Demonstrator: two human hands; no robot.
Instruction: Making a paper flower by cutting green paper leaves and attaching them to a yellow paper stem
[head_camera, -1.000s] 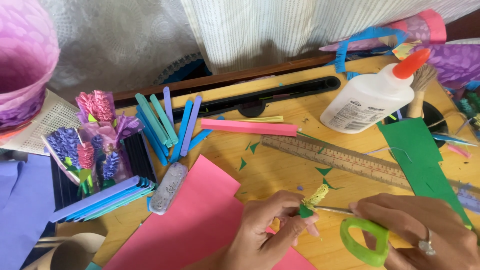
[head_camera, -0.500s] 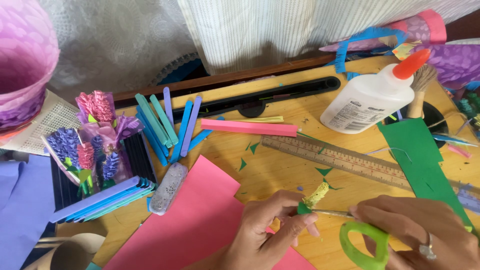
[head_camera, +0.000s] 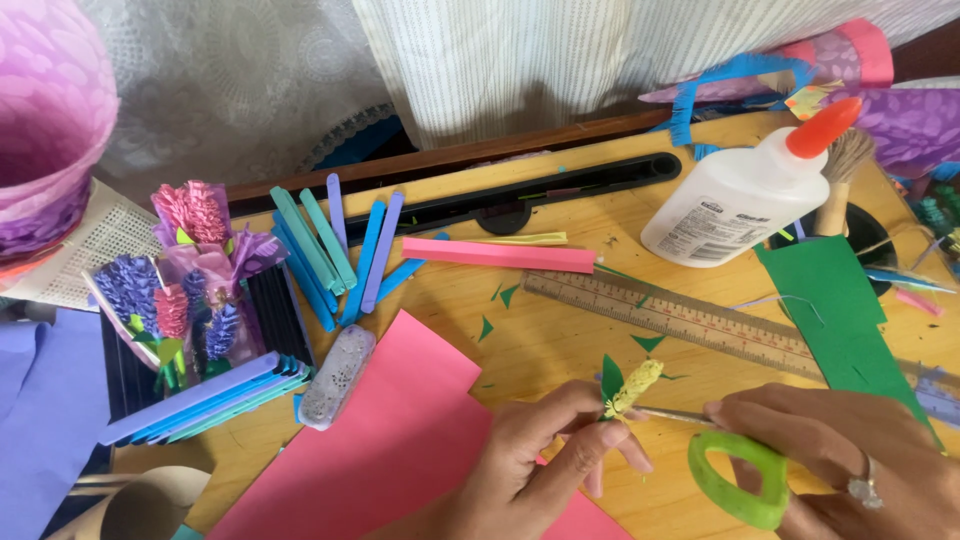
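My left hand (head_camera: 545, 465) pinches a small paper flower (head_camera: 630, 387) with a yellow rolled head and a green leaf, low in the middle of the view. My right hand (head_camera: 850, 465), with a ring on one finger, grips scissors (head_camera: 735, 475) with green handles. The scissor blades point left and touch the flower's stem just below its head. Both hands hover over the wooden table (head_camera: 560, 335), above a pink paper sheet (head_camera: 400, 440).
A clear ruler (head_camera: 690, 315) lies beyond the hands, with green paper (head_camera: 835, 300) and a white glue bottle (head_camera: 745, 190) to the right. Blue and purple craft sticks (head_camera: 340, 245), a pink paper strip (head_camera: 500, 254), a bouquet of paper flowers (head_camera: 185, 270) and a glitter eraser (head_camera: 337, 375) lie left.
The flower has tilted more upright in my left hand, and the green leaf now stands up beside the yellow head. The scissors stay at the stem.
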